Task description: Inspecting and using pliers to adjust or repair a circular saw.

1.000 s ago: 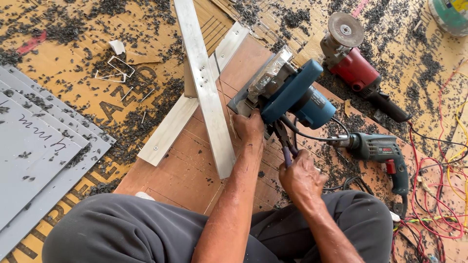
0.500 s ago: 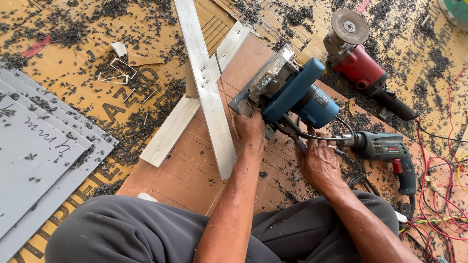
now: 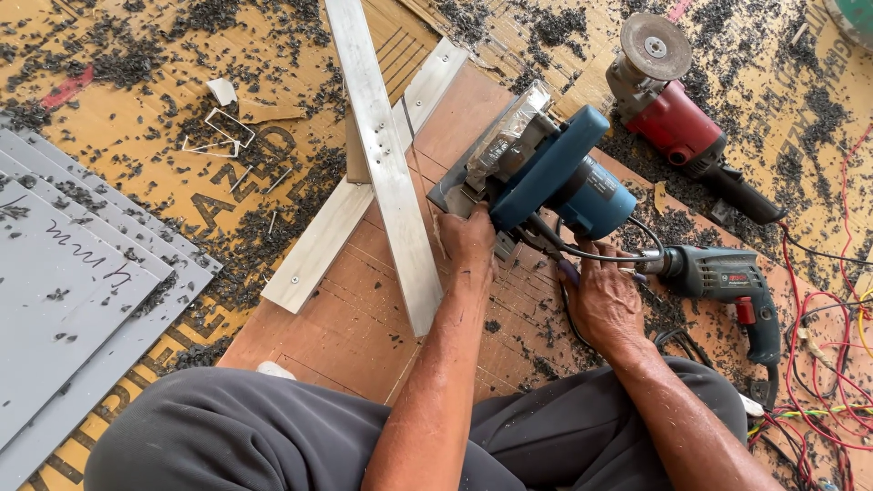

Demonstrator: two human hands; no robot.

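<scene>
Far to the left of your hands lies a stack of grey flat sheets (image 3: 64, 300). Nearer, two crossed pale aluminium bars (image 3: 382, 155) rest on the brown plywood board (image 3: 355, 318). Your left hand (image 3: 468, 241) is clenched on the base of the blue circular saw (image 3: 546, 177), just right of the bars. Your right hand (image 3: 605, 305) lies below the saw, fingers curled over its black cable; whether it grips, you cannot tell. Just beside it lies a dark green electric drill (image 3: 723, 282); beyond, a red angle grinder (image 3: 673, 109).
</scene>
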